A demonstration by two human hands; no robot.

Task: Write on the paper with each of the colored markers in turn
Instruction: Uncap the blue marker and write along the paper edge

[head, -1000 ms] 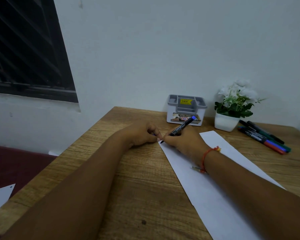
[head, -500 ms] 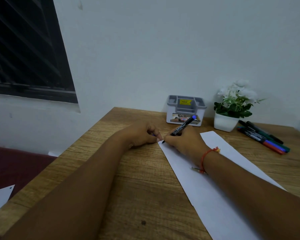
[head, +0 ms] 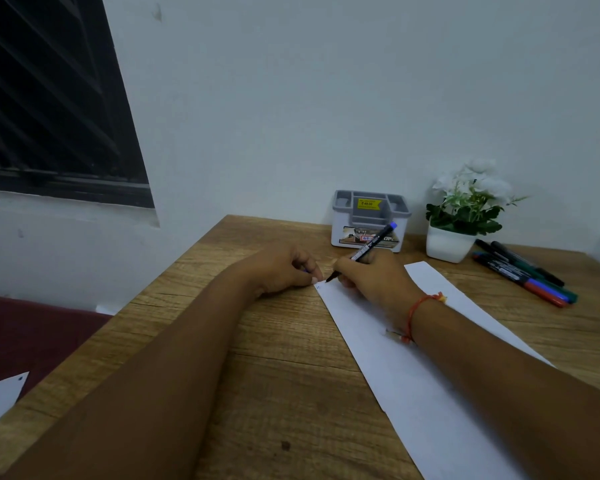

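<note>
Matt paper [head: 413,375], grained wooden table [head: 274,358]

Five markers in all: one held marker [head: 371,244] and four lying markers [head: 529,277], beside one paper [head: 413,375], one organiser [head: 352,233], one potted plant [head: 465,209].

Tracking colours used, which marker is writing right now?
The blue-ended marker in the right hand, tip at the paper's far corner; the other markers lie idle beside the flower pot.
</note>
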